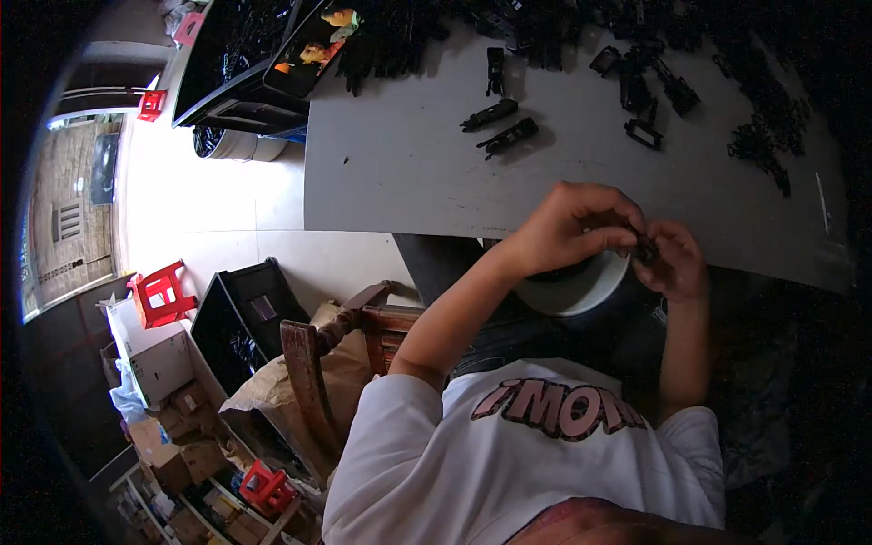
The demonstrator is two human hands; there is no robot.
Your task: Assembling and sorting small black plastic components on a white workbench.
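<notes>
- Left hand curled over from nine o'clock, fingers bent and closed, thumb and fingertips pinching the near end of a small black part at table edge.
- Right hand cupped at three o'clock of that part, fingers folded round its other end; both grips closed on it, little of the piece showing between them.
- Part held just above a white bowl at six o'clock of the hands, off the front edge of the grey table; likely two pieces being pressed together, though too small and shadowed to tell.
- Best done with the piece kept over the bowl, so a slip drops it in and not on the floor.
- Better with the left pinch steady as the anchor and the right fingers doing the pushing or turning, force straight along the part, no twisting.
- Worth easing the fingertips back from the joint, both to see it and to avoid a nip.
- Two finished-looking black clips lying at eleven o'clock of the hands, well apart; more loose black parts at one o'clock, a tangled black heap at two o'clock.
- Room on the bare table between for setting the piece down.
</notes>
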